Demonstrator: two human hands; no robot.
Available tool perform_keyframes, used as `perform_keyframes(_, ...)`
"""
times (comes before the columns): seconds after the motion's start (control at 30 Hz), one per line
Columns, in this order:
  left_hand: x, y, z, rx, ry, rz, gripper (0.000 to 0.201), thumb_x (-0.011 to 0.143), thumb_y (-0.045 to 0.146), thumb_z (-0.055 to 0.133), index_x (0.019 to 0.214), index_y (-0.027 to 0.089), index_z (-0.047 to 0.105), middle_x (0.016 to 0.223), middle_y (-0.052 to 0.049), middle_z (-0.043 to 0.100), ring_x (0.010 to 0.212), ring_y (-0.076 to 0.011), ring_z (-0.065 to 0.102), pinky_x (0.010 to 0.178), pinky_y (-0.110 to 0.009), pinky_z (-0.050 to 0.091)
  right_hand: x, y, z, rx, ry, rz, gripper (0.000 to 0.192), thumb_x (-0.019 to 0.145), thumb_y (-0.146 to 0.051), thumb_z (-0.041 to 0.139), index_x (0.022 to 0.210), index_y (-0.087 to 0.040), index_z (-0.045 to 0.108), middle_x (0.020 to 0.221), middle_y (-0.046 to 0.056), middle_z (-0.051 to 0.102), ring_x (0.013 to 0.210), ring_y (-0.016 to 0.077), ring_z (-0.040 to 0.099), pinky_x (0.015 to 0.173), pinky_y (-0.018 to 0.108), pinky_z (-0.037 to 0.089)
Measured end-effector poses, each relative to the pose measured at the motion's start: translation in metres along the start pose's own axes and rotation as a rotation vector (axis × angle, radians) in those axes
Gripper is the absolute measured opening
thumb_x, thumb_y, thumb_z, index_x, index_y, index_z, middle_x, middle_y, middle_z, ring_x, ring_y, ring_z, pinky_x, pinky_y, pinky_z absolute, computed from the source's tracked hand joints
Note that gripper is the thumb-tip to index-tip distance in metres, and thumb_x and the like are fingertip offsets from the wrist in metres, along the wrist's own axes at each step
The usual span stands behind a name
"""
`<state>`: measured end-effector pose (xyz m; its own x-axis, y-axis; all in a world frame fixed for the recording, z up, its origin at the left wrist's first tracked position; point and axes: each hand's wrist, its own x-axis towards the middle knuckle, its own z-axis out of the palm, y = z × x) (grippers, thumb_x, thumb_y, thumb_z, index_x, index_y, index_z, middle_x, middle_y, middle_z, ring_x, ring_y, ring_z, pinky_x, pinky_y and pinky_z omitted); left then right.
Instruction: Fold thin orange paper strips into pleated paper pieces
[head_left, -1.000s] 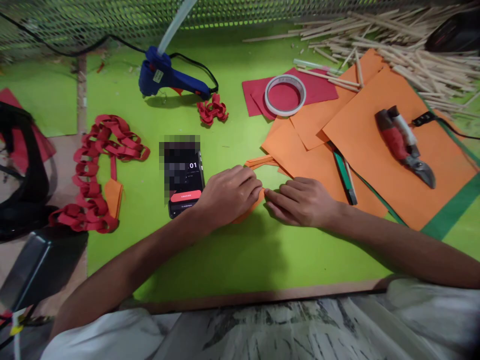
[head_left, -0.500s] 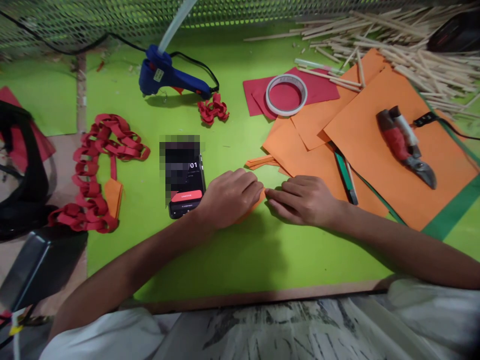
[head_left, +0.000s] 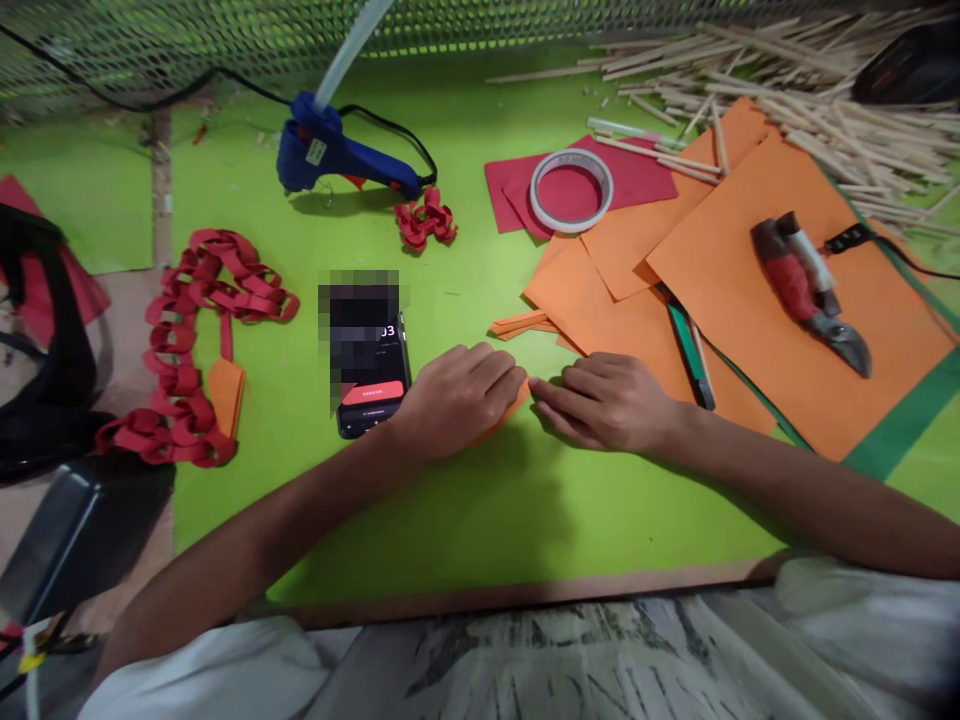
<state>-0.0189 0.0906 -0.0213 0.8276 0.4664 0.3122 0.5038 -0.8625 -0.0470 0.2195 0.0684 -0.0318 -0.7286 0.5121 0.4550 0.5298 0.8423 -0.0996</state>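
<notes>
My left hand (head_left: 463,398) is closed over a small piece of orange paper (head_left: 516,402), pressing it on the green tabletop. Most of that piece is hidden under the fingers. My right hand (head_left: 606,402) has its fingers curled, thumb and index fingertips together at the paper's right tip. A phone (head_left: 373,375) with a lit screen lies just left of my left hand. Beyond the hands are folded orange strips (head_left: 517,324) and larger orange paper sheets (head_left: 570,290).
Around lie a red paper chain (head_left: 174,372), a blue glue gun (head_left: 337,155), a small red paper chain (head_left: 426,220), a tape roll (head_left: 534,205), a green cutter (head_left: 686,350), pruning shears (head_left: 799,285) and many wooden sticks (head_left: 810,100). A black box (head_left: 82,530) stands at left.
Almost nothing has moved. Both hands stay at the orange paper, with the right fingertips shifted very slightly at its tip. The number on the phone screen has changed.
</notes>
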Motion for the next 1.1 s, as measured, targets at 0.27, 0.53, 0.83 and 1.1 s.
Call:
perform_keyframes(0.27, 0.001, -0.001, -0.004, 0.060, 0.010, 0.059, 0.010, 0.098, 0.017, 0.057, 0.094, 0.014, 0.065, 0.082, -0.003, 0.066, 0.075, -0.0182, 0.059, 0.062, -0.034, 0.041, 0.003, -0.001, -0.002, 0.083, -0.015, 0.079, 0.020, 0.096, -0.030, 0.058, 0.099, -0.016, 0.073, 0.068, -0.002, 0.064, 0.060, 0.0116, 0.056, 0.058, 0.028, 0.041)
perform_keyframes(0.53, 0.001, -0.006, -0.010, 0.185, 0.000, 0.264, 0.014, 0.101, 0.013, 0.052, 0.100, 0.012, 0.066, 0.088, -0.005, 0.068, 0.076, -0.0160, 0.058, 0.062, -0.031, 0.042, 0.004, -0.001, -0.003, 0.068, -0.014, 0.053, 0.020, 0.095, -0.028, 0.060, 0.099, -0.014, 0.073, 0.066, -0.001, 0.063, 0.059, 0.0122, 0.055, 0.056, 0.029, 0.040)
perform_keyframes(0.83, -0.009, 0.000, -0.018, 0.187, -0.068, 0.318, 0.026, 0.099, 0.010, 0.053, 0.122, 0.004, 0.064, 0.115, -0.012, 0.071, 0.089, -0.0185, 0.065, 0.067, -0.031, 0.049, 0.004, -0.001, -0.002, 0.068, -0.004, 0.042, 0.020, 0.095, -0.029, 0.060, 0.102, -0.014, 0.072, 0.067, -0.001, 0.064, 0.059, 0.0122, 0.056, 0.056, 0.029, 0.040)
perform_keyframes(1.1, -0.012, 0.000, -0.019, 0.177, -0.093, 0.352, 0.029, 0.099, 0.008, 0.051, 0.126, 0.003, 0.062, 0.125, -0.016, 0.069, 0.091, -0.0183, 0.065, 0.068, -0.032, 0.050, 0.003, -0.001, -0.001, 0.042, -0.005, 0.042, 0.020, 0.096, -0.030, 0.059, 0.102, -0.016, 0.072, 0.066, -0.002, 0.063, 0.059, 0.0123, 0.055, 0.056, 0.029, 0.041)
